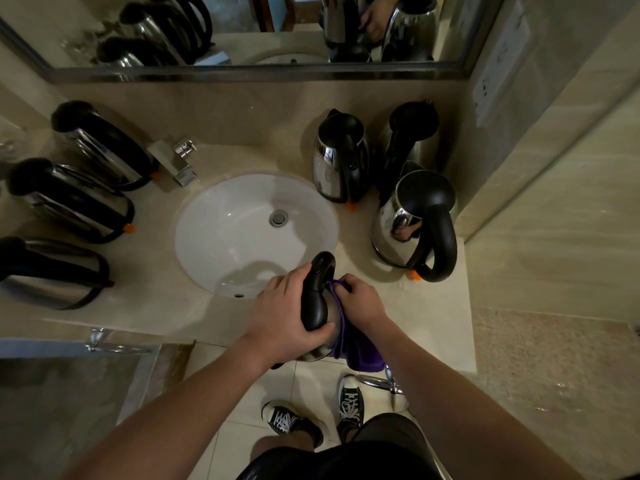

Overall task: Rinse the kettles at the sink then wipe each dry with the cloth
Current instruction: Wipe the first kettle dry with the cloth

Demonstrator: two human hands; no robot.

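Left hand (282, 313) grips the black handle of the kettle (313, 306), held over the counter's near edge, just in front of the sink (214, 237). Right hand (360, 301) is curled round the purple cloth (349, 344), pressed to the kettle's steel side — cloth hangs below. Three kettles (412, 220) stand right of the basin; three more (69, 199) stand to the left.

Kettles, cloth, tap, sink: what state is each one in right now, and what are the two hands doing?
Held kettle: lid shut, gripped over the counter edge, being wiped.
Purple cloth: pressed against the held kettle, hanging down.
Left hand: grips the held kettle's handle.
Right hand: holds the cloth.
Three right kettles: upright, lids shut.
Three left kettles: standing, lids shut.
Tap: no water running.
Sink: holds no standing water.
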